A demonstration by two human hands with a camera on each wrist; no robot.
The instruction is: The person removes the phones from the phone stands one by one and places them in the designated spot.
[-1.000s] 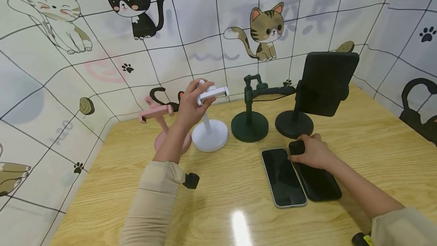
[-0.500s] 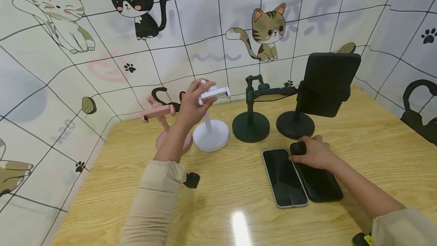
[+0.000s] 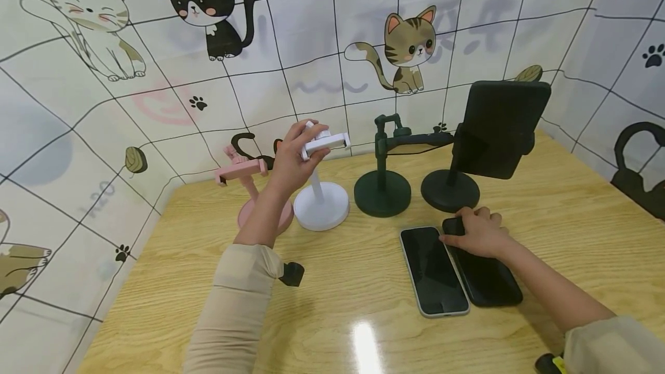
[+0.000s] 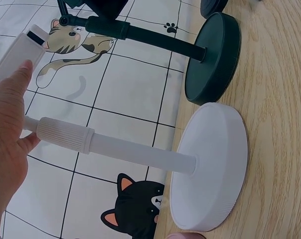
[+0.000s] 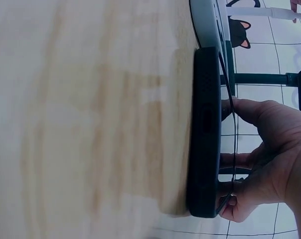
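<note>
Raised, the left hand [image 3: 292,161] grips a white round-based stand [image 3: 321,205]; the lower right hand [image 3: 480,235], fingers bent, grasps a black rectangular phone [image 3: 489,280].

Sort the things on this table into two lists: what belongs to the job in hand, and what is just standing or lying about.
Seemingly in the job:
White stand, held near its top by the left hand
Black phone, with the right hand at its far end

Apparently standing or lying about:
Pale-edged phone
Pink stand
Green stand
Black stand bearing a dark tablet
</note>
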